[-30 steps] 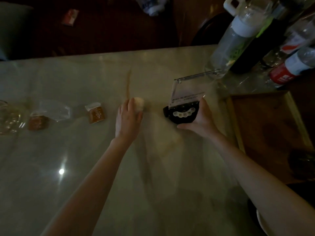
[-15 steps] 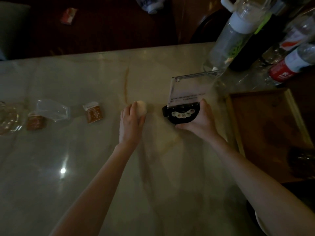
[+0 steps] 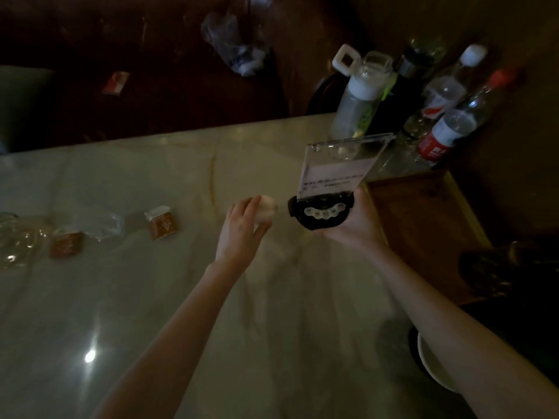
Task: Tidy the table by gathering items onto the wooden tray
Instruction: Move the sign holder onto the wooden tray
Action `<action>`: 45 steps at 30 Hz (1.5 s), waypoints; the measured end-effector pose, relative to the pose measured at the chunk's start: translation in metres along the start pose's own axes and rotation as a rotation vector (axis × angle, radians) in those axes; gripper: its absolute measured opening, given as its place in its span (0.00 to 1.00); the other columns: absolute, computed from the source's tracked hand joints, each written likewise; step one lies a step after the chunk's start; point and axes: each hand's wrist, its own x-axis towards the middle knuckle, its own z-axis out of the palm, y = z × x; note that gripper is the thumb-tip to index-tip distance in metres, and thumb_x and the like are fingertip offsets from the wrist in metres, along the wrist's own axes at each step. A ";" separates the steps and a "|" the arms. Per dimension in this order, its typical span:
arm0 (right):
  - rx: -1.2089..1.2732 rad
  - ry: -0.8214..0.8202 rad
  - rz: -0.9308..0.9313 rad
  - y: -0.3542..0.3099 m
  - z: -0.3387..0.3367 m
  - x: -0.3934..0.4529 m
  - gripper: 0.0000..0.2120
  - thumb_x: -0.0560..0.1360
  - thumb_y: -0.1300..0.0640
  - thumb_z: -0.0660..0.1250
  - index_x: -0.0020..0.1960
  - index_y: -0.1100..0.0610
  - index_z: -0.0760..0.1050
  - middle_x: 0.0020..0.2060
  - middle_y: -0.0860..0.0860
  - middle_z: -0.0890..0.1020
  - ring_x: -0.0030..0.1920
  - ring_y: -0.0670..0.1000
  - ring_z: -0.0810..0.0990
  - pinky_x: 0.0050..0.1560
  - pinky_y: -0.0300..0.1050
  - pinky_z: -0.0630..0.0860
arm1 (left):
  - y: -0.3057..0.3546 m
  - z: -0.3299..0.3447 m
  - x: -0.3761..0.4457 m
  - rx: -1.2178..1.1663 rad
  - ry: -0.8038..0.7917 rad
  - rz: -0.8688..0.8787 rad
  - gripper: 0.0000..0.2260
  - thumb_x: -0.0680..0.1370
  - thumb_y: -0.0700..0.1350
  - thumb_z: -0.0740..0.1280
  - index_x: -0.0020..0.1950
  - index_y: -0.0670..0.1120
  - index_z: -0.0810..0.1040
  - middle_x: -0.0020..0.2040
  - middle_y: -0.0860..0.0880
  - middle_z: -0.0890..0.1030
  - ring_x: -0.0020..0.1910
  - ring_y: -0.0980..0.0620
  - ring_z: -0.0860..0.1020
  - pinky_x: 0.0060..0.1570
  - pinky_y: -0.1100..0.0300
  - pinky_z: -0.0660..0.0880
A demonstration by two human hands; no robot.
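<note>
The right hand (image 3: 354,229) grips the black rounded base of a clear acrylic sign holder (image 3: 331,173), fingers curled under the base and thumb along its right side, so that the holder stands tilted with its transparent panel leaning up and away; a row of small pale buttons shows on the front of the base. The holder sits just left of the wooden tray (image 3: 423,213), a shallow rectangular board with a raised rim at the right edge of the table, close to its near-left corner. The left hand (image 3: 242,231) closes its fingers over a small pale round object (image 3: 267,207), whether a wad of tissue or something solid cannot be told, just beside the holder's base. Both are over the pale marble-patterned table (image 3: 151,313). Farther left lie two small orange-brown sauce packets (image 3: 160,223), a crumpled clear plastic wrapper (image 3: 102,222) between them, and a clear glass item (image 3: 12,240) at the table's left edge. Behind the tray stands a cluster of clear plastic bottles (image 3: 444,131), one with a white lid and loop handle. A dark object (image 3: 496,267) rests on the tray's near-right part.
</note>
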 end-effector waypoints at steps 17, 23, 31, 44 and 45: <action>0.061 0.223 0.199 0.043 -0.108 -0.044 0.46 0.51 0.58 0.82 0.65 0.52 0.63 0.60 0.46 0.73 0.62 0.44 0.69 0.59 0.42 0.68 | 0.115 0.035 0.020 -0.021 -0.167 0.258 0.24 0.74 0.44 0.68 0.67 0.40 0.67 0.64 0.40 0.73 0.62 0.41 0.71 0.59 0.51 0.70; 0.166 0.318 0.356 0.076 -0.118 -0.017 0.52 0.54 0.63 0.81 0.71 0.55 0.57 0.68 0.52 0.68 0.70 0.52 0.64 0.67 0.47 0.62 | 0.142 0.075 0.037 -0.006 -0.204 0.254 0.23 0.73 0.41 0.68 0.66 0.38 0.68 0.62 0.38 0.74 0.60 0.38 0.72 0.59 0.47 0.70; 0.234 0.394 0.444 0.113 -0.122 0.015 0.49 0.55 0.65 0.80 0.70 0.59 0.59 0.67 0.55 0.69 0.69 0.53 0.66 0.61 0.40 0.62 | 0.163 0.138 0.066 0.056 -0.275 0.220 0.23 0.75 0.41 0.65 0.69 0.39 0.65 0.66 0.39 0.71 0.62 0.38 0.70 0.60 0.47 0.67; 0.288 0.379 0.508 0.149 -0.120 0.036 0.51 0.59 0.68 0.78 0.73 0.62 0.51 0.71 0.58 0.62 0.73 0.55 0.60 0.71 0.46 0.57 | 0.166 0.185 0.089 0.170 -0.267 0.224 0.23 0.76 0.37 0.61 0.71 0.41 0.61 0.72 0.41 0.65 0.68 0.40 0.65 0.63 0.48 0.63; 0.285 0.374 0.505 0.151 -0.119 0.036 0.51 0.59 0.68 0.78 0.73 0.62 0.52 0.71 0.58 0.63 0.72 0.55 0.60 0.71 0.45 0.57 | 0.165 0.186 0.090 0.163 -0.260 0.222 0.23 0.76 0.37 0.61 0.71 0.40 0.62 0.72 0.41 0.65 0.68 0.39 0.65 0.63 0.47 0.64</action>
